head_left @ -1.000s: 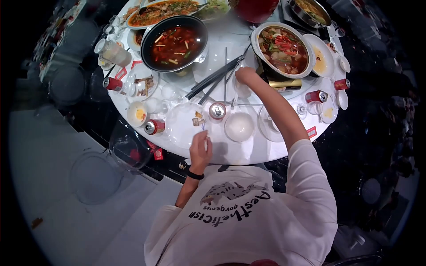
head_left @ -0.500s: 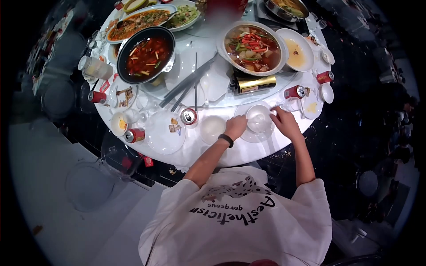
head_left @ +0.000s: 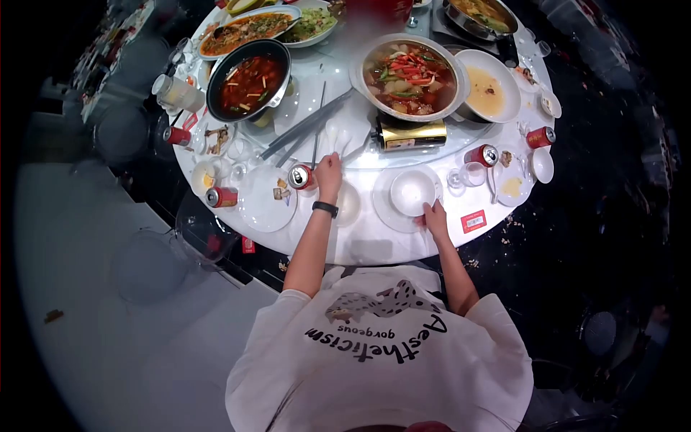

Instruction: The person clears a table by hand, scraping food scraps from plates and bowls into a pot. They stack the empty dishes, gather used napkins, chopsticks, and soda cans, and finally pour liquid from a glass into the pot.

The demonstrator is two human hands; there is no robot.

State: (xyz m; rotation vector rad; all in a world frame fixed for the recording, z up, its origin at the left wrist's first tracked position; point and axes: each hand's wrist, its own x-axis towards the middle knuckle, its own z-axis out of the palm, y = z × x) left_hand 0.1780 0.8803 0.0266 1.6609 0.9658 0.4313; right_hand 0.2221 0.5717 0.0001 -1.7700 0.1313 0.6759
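Observation:
My left hand (head_left: 330,178), with a black band on its wrist, reaches to the edge of the glass turntable. Its fingers are closed on the handle end of a white spoon (head_left: 345,137), beside another pale spoon on the white plates. My right hand (head_left: 434,217) grips the near right rim of a small white bowl (head_left: 412,193). That bowl rests on a white plate (head_left: 386,207) and looks bare inside. Partly behind my left forearm is a second white bowl (head_left: 349,204). An opened red can (head_left: 300,177) stands just left of my left hand.
On the glass turntable (head_left: 360,160) are a black pot of red stew (head_left: 248,81), a large pot with red peppers (head_left: 409,78) above a gold gas canister (head_left: 412,135), and grey chopsticks (head_left: 306,124). A red card (head_left: 473,221) lies near the table's right edge.
My left hand has moved from the bowl forward and left to the turntable, where a second spoon now shows. My right hand has come down to the bowl's near rim. The red card has appeared.

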